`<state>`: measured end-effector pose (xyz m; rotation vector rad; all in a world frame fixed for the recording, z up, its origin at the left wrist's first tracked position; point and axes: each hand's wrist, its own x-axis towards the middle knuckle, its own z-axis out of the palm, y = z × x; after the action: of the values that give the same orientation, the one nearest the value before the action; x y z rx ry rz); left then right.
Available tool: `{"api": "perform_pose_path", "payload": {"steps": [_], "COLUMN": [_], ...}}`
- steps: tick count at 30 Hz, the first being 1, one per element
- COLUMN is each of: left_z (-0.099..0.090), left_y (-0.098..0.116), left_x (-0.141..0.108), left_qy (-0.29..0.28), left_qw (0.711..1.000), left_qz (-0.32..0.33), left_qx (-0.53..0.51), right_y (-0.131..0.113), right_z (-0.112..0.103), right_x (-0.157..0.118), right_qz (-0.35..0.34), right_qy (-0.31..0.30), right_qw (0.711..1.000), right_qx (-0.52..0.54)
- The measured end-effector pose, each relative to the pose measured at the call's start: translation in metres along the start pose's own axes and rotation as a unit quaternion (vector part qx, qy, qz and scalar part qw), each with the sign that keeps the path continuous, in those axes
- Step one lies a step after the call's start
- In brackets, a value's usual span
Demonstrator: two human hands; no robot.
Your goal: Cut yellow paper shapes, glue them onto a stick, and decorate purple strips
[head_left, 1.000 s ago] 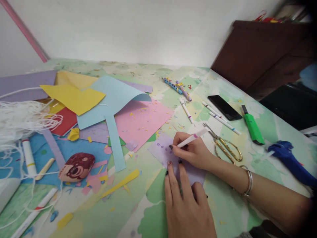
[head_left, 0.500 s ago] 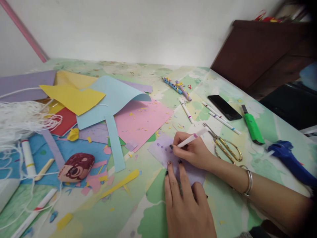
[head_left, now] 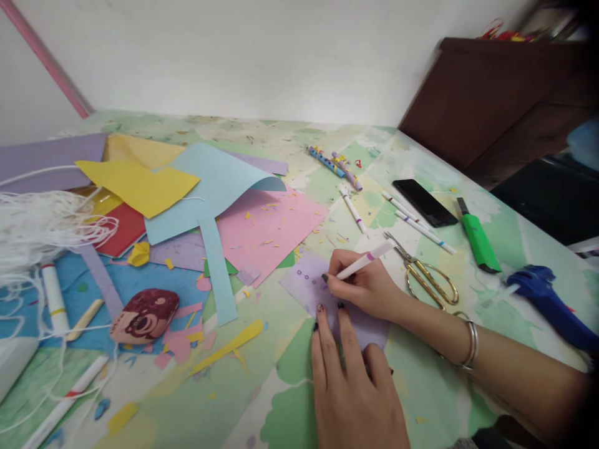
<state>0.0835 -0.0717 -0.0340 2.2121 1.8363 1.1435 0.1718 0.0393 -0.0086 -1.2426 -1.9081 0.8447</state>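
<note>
Right fingers (head_left: 346, 289) pinch a marker (head_left: 358, 265), purple paper (head_left: 300, 288) beneath them.

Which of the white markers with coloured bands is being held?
The slim white marker with a purple band, gripped in the right hand, tilted over the lilac paper sheet; the other white markers lie unheld.

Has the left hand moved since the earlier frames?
No: the left hand shows no visible shift against the gold-handled scissors; it still rests partly on the purple paper.
</note>
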Motion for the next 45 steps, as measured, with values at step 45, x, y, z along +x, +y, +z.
{"api": "perform_pose_path", "payload": {"steps": [45], "left_z": [0.0003], "left_y": [0.0], "left_x": [-0.0006], "left_qy": [-0.004], "left_qw": [1.0], "left_qz": [-0.001], "left_qx": [-0.005], "right_y": [0.0022], "right_z": [0.0003], "right_x": [0.0001], "right_qz": [-0.009], "right_qy": [0.003], "right_qw": [1.0], "right_qx": [0.001]}}
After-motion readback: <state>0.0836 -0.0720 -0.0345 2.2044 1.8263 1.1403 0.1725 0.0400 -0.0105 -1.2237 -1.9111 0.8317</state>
